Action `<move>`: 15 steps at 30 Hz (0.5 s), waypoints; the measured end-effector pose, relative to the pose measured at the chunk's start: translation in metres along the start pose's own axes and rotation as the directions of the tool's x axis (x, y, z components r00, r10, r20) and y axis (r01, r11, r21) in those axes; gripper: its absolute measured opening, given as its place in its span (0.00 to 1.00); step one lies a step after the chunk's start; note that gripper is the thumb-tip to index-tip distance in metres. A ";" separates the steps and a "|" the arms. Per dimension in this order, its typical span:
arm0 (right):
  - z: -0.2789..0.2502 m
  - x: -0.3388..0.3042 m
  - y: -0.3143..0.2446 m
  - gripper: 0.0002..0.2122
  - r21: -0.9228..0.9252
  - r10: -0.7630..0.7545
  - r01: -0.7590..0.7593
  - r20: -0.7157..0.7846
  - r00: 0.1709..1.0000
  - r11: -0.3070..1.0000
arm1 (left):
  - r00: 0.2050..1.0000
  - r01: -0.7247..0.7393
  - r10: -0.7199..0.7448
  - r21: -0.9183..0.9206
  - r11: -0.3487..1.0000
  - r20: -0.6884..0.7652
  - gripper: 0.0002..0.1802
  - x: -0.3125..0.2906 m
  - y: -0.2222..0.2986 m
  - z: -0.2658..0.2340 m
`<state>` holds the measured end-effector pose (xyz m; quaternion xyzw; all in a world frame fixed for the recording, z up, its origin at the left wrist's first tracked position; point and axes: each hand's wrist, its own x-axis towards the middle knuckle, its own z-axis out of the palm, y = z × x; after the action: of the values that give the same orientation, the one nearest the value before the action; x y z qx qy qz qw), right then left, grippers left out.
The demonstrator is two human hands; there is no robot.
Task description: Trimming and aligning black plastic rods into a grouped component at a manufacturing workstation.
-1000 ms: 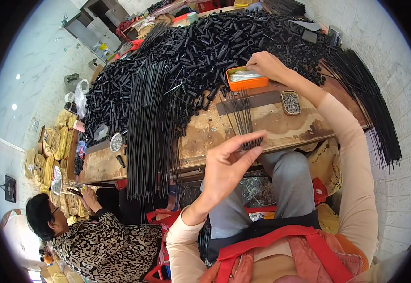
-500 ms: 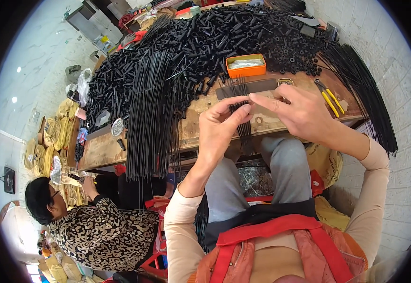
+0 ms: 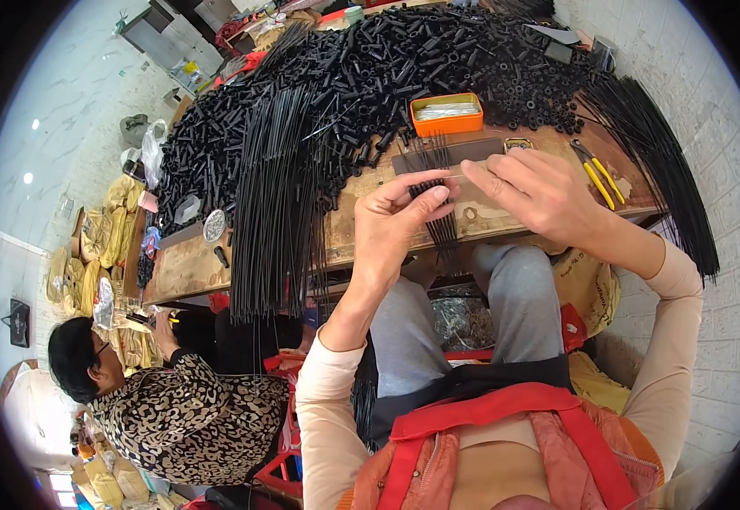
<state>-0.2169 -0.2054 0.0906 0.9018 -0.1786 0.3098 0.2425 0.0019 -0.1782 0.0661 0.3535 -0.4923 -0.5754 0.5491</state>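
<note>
My left hand (image 3: 389, 223) is closed, pinching a small black ribbed piece (image 3: 425, 189) between thumb and fingers above the bench's front edge. My right hand (image 3: 538, 194) is closed in a pinch on a thin metal pin (image 3: 455, 176), which points left at the ribbed piece. Whether the pin's tip enters the piece is too small to tell. Below and behind my left hand, thin black rods (image 3: 443, 236) lie across a dark flat bar (image 3: 409, 161). Just beyond my hands stands an orange box (image 3: 448, 125) of similar slim pins.
Black tubular parts (image 3: 370, 76) and small rings are heaped across the wooden bench (image 3: 184, 274). Bundles of long black rods (image 3: 272, 212) hang over its front edge. Yellow-handled pliers (image 3: 598, 180) lie at the right. A person (image 3: 183, 408) in a patterned top sits at my left.
My left hand has shifted very slightly, and its ribbed piece now lies more level. The pin between my right fingertips shows more clearly. The whole view has moved slightly.
</note>
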 end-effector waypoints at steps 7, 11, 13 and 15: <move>0.005 -0.001 -0.003 0.24 -0.065 -0.043 0.042 -0.014 0.999 0.997 | 1.000 -0.023 0.023 0.002 1.000 0.008 0.11 0.001 0.000 0.000; 0.002 0.002 -0.003 0.24 -0.018 -0.013 0.014 0.008 1.000 1.000 | 1.000 -0.017 0.017 0.025 1.000 -0.001 0.10 0.002 0.001 0.000; 0.001 0.002 -0.004 0.24 0.003 -0.004 0.004 0.047 0.999 1.000 | 1.000 -0.016 0.016 0.029 0.999 -0.002 0.10 0.002 0.001 -0.001; 0.003 0.001 -0.004 0.24 0.026 -0.003 0.002 0.027 1.000 1.000 | 1.000 -0.016 0.016 0.033 0.999 -0.001 0.10 0.002 0.000 0.001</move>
<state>-0.2132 -0.2041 0.0877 0.9092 -0.1767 0.2996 0.2287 0.0008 -0.1802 0.0670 0.3590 -0.5041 -0.5627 0.5480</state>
